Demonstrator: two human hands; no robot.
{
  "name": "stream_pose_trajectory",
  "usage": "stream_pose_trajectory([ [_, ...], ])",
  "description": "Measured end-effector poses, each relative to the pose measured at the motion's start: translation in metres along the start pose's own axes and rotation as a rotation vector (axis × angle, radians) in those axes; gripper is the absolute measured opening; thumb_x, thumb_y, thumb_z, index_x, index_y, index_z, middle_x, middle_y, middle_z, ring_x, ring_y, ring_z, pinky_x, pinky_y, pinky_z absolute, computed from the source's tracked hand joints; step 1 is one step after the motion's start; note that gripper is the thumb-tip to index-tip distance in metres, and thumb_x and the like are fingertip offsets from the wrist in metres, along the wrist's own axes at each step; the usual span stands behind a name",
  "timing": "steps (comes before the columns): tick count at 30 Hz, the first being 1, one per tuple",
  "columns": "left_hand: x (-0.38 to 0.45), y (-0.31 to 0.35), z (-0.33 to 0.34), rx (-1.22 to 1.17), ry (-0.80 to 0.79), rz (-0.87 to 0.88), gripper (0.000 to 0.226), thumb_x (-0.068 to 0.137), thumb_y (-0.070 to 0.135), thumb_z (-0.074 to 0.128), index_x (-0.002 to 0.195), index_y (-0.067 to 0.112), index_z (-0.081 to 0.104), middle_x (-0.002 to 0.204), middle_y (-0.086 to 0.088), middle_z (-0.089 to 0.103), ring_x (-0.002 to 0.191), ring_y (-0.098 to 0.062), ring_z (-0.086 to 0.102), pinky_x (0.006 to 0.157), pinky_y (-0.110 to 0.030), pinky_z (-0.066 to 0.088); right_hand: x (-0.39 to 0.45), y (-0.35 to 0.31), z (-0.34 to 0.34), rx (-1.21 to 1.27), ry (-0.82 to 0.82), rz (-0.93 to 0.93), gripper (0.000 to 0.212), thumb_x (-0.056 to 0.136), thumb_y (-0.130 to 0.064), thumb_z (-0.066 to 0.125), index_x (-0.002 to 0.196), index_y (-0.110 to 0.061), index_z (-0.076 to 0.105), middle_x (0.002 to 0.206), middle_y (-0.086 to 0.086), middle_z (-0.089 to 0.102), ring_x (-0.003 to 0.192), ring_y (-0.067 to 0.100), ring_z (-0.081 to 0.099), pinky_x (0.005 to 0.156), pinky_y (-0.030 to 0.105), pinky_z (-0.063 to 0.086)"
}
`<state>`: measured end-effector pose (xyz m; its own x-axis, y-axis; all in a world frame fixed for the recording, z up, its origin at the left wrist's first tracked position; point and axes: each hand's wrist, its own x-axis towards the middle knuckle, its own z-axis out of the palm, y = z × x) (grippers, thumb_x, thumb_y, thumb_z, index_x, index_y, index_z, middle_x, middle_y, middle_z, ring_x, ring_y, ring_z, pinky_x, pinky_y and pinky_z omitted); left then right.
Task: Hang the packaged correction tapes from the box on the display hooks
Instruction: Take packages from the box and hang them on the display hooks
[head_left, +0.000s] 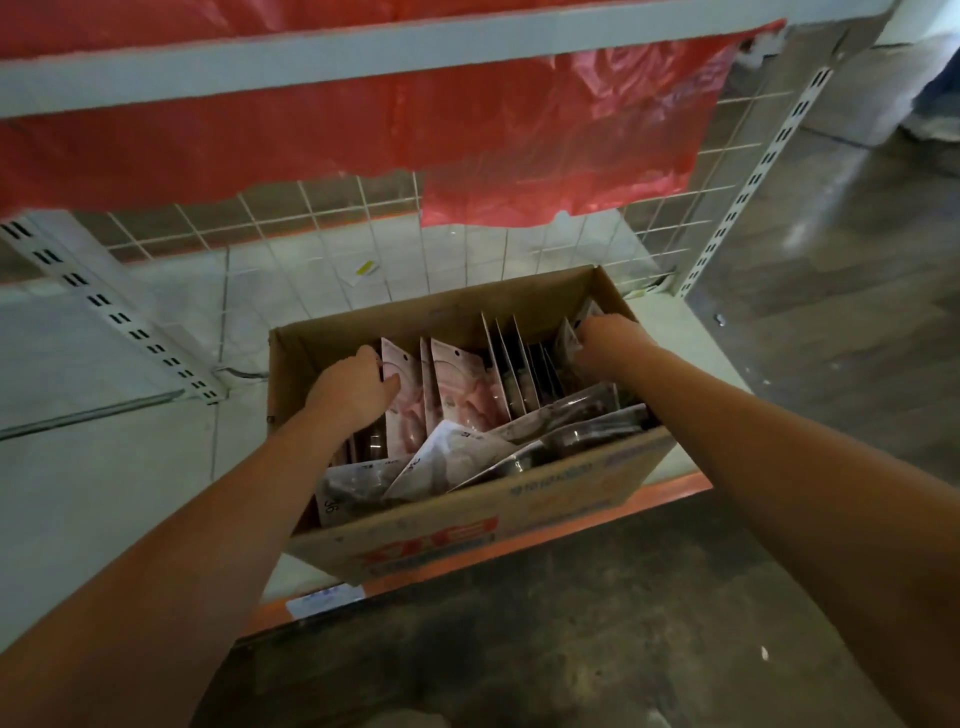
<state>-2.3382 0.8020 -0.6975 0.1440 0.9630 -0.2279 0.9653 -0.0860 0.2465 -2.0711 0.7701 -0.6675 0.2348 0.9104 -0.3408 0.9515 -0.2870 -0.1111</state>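
A: What is the setting?

B: A white shelf (104, 467) with an orange front edge fills the left and middle of the frame, above a dark, worn floor (571, 649) at the bottom. Behind it stands a white wire grid (467, 244), and red plastic sheeting (363, 119) hangs over the upper half of the frame. Slotted white uprights run diagonally at the left and right.

A: And the box?

B: An open cardboard box (519, 530) sits on the shelf at centre frame, its near corner jutting over the orange edge. It is full of packaged correction tapes (462, 395): pink-backed ones stand upright in the left and middle part, thin cards stand in a row towards the right, and several clear packs lie tilted along the near side.

A: Where are the hands?

B: Both reach into the box. The left hand (353, 389) is at the left end, fingers curled over the top edge of the pink packs, thumb against the front one. It touches them, though whether it clasps one firmly I cannot tell.

A: The right?

B: The right hand (605, 340) is at the far right corner, fingers closed around the top of a clear pack (566, 343) standing against the box wall.
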Motion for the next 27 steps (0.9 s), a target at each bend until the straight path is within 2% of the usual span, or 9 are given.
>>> stream_pose_trajectory([
  [5, 0.011, -0.003, 0.025, -0.044, 0.047, -0.036, 0.030, 0.095, 0.032, 0.048, 0.110, 0.007, 0.052, 0.101, -0.011, 0.058, 0.084, -0.023, 0.052, 0.067, -0.033, 0.039, 0.023, 0.001, 0.013, -0.083, 0.062, 0.072, 0.020, 0.094, -0.012, 0.051, 0.108, -0.002, 0.060, 0.107, 0.014, 0.064, 0.100, 0.028, 0.060, 0.090, 0.039, 0.049],
  [8, 0.011, -0.007, 0.039, -0.180, 0.116, -0.038, 0.030, 0.094, 0.030, 0.048, 0.114, 0.009, 0.054, 0.109, -0.013, 0.057, 0.087, -0.021, 0.050, 0.070, -0.031, 0.038, 0.031, -0.005, 0.020, -0.109, 0.080, 0.087, 0.024, 0.096, -0.016, 0.048, 0.114, -0.004, 0.058, 0.111, 0.014, 0.060, 0.104, 0.030, 0.058, 0.094, 0.041, 0.045],
  [10, 0.014, -0.007, 0.041, -0.199, 0.121, -0.011, 0.031, 0.095, 0.030, 0.048, 0.114, 0.009, 0.058, 0.111, -0.013, 0.056, 0.087, -0.020, 0.048, 0.073, -0.030, 0.039, 0.036, -0.009, 0.025, -0.144, 0.093, 0.111, 0.027, 0.096, -0.018, 0.047, 0.119, -0.005, 0.056, 0.117, 0.014, 0.056, 0.110, 0.031, 0.054, 0.096, 0.042, 0.043],
  [13, 0.018, -0.004, 0.038, -0.191, 0.108, 0.012, 0.033, 0.095, 0.031, 0.047, 0.116, 0.010, 0.060, 0.114, -0.015, 0.054, 0.097, -0.026, 0.051, 0.079, -0.032, 0.041, 0.041, -0.012, 0.031, -0.233, 0.092, 0.147, 0.036, 0.096, -0.019, 0.049, 0.130, -0.006, 0.049, 0.131, 0.017, 0.048, 0.121, 0.032, 0.044, 0.101, 0.042, 0.039],
  [17, 0.020, -0.005, 0.036, -0.192, 0.040, -0.003, 0.034, 0.093, 0.033, 0.048, 0.114, 0.009, 0.062, 0.118, -0.018, 0.053, 0.107, -0.032, 0.051, 0.089, -0.038, 0.045, 0.042, -0.016, 0.040, -0.345, 0.035, 0.105, 0.052, 0.095, -0.024, 0.049, 0.141, -0.005, 0.034, 0.144, 0.020, 0.031, 0.130, 0.035, 0.032, 0.106, 0.043, 0.033],
  [20, 0.020, -0.006, 0.035, -0.222, 0.024, -0.012, 0.034, 0.090, 0.033, 0.052, 0.111, 0.009, 0.064, 0.118, -0.018, 0.057, 0.108, -0.033, 0.052, 0.090, -0.041, 0.047, 0.041, -0.017, 0.043, -0.307, 0.064, 0.129, 0.051, 0.094, -0.023, 0.049, 0.140, -0.006, 0.035, 0.144, 0.019, 0.030, 0.129, 0.034, 0.032, 0.105, 0.042, 0.032],
  [23, 0.020, -0.009, 0.034, -0.255, 0.025, -0.040, 0.034, 0.088, 0.033, 0.056, 0.113, 0.011, 0.064, 0.119, -0.015, 0.054, 0.111, -0.032, 0.051, 0.089, -0.038, 0.046, 0.037, -0.020, 0.042, -0.238, 0.077, 0.115, 0.049, 0.094, -0.022, 0.050, 0.137, -0.006, 0.036, 0.142, 0.020, 0.034, 0.129, 0.034, 0.034, 0.104, 0.042, 0.033],
  [27, 0.021, -0.013, 0.031, -0.354, 0.002, -0.060, 0.029, 0.084, 0.032, 0.060, 0.106, 0.014, 0.066, 0.113, -0.013, 0.061, 0.102, -0.030, 0.058, 0.086, -0.041, 0.051, 0.033, -0.019, 0.042, 0.019, 0.119, 0.091, 0.047, 0.092, -0.013, 0.055, 0.134, -0.005, 0.034, 0.126, 0.020, 0.052, 0.116, 0.033, 0.051, 0.096, 0.042, 0.045],
])
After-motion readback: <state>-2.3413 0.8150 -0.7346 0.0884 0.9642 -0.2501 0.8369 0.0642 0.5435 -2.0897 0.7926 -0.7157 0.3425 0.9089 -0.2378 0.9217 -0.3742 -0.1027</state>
